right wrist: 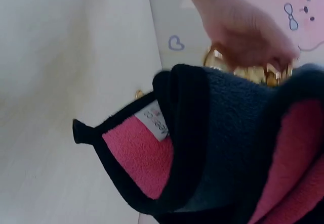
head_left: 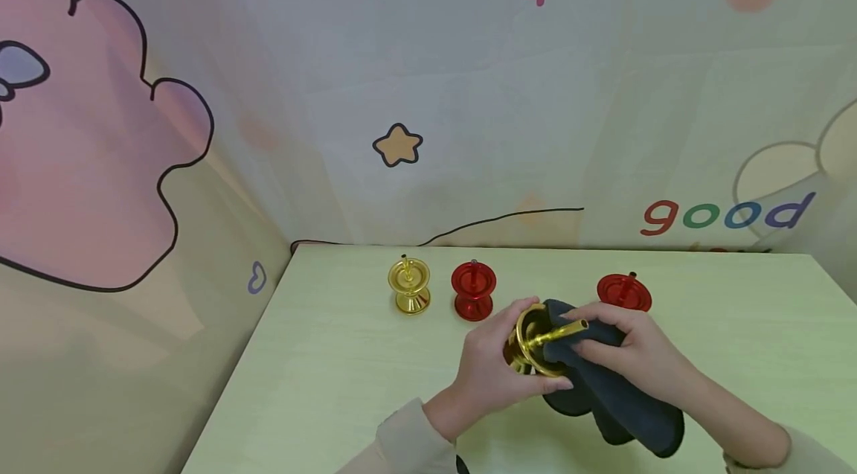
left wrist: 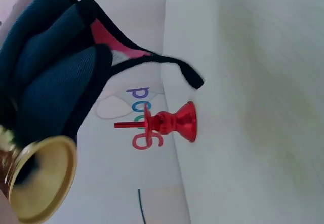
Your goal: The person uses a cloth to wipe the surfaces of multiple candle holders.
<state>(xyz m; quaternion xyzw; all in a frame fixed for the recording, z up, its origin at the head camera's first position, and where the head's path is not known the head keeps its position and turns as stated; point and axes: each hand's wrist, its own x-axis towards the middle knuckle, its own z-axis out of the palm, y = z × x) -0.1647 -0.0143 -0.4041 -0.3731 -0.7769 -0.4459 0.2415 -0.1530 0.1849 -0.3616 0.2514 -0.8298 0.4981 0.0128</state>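
Note:
My left hand (head_left: 492,366) grips a shiny gold candle holder (head_left: 512,351) by its body, above the table. The holder is tilted, its dish and central stem pointing right; in the left wrist view its flared round base (left wrist: 45,178) faces the camera. A dark blue-grey cloth (head_left: 632,403) with black edging is pinched in my right hand (head_left: 639,351) and lies against the dish beside the stem. Its folds hang down to the right. The right wrist view shows the cloth's pink underside (right wrist: 144,163) and a white label (right wrist: 153,120).
At the back of the pale table (head_left: 321,385) stand another gold candle holder (head_left: 410,284) and a red one (head_left: 473,292). A second red holder (head_left: 624,290) is behind my right hand, its lower part hidden. A printed curtain (head_left: 469,87) hangs behind the table.

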